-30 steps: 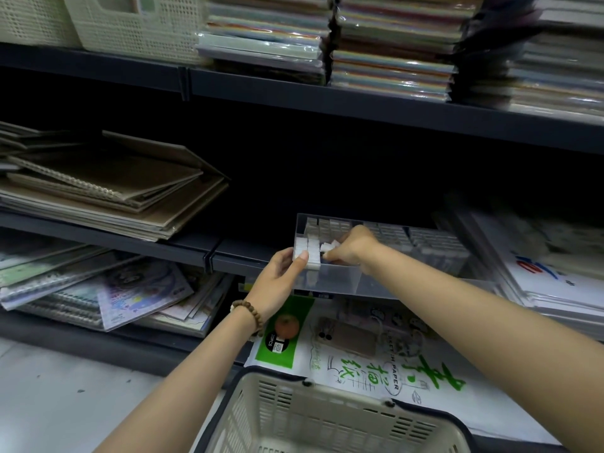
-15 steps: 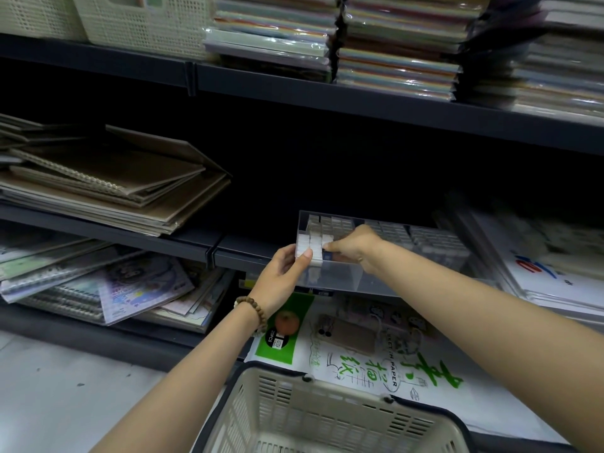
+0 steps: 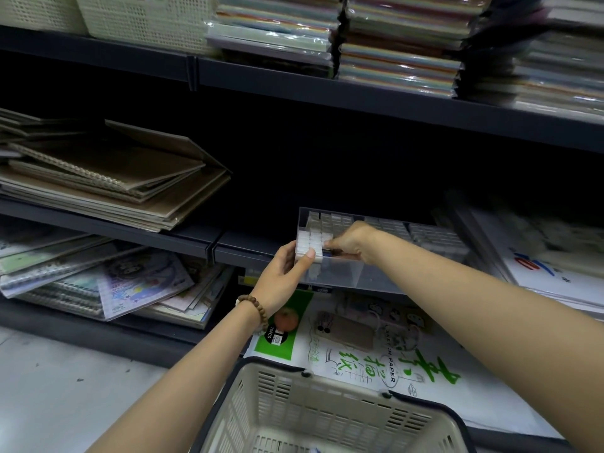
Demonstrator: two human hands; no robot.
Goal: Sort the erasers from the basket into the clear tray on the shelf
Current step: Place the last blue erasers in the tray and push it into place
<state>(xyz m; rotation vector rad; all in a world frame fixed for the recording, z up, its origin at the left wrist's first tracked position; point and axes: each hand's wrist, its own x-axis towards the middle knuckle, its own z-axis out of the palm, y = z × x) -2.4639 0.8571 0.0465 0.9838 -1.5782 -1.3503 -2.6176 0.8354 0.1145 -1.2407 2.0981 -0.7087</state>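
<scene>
A clear tray (image 3: 353, 279) sits on the middle shelf, with rows of small white erasers (image 3: 312, 237) in its left part. My left hand (image 3: 286, 273) grips the tray's front left corner, thumb over the rim against the erasers. My right hand (image 3: 351, 238) reaches into the tray from the right, fingers curled, and pinches a white eraser (image 3: 327, 246) at the end of the front row. The beige basket (image 3: 327, 416) stands at the bottom of the view, below both arms; its contents are hidden.
Brown spiral notebooks (image 3: 108, 178) are stacked on the shelf to the left. Sketch paper packs (image 3: 376, 351) lie below the tray. Wrapped paper stacks (image 3: 398, 53) fill the top shelf. White packs (image 3: 539, 256) lie right of the tray.
My right hand has slid slightly forward along the eraser rows. My left hand keeps its hold on the tray corner. The view has tilted down a little.
</scene>
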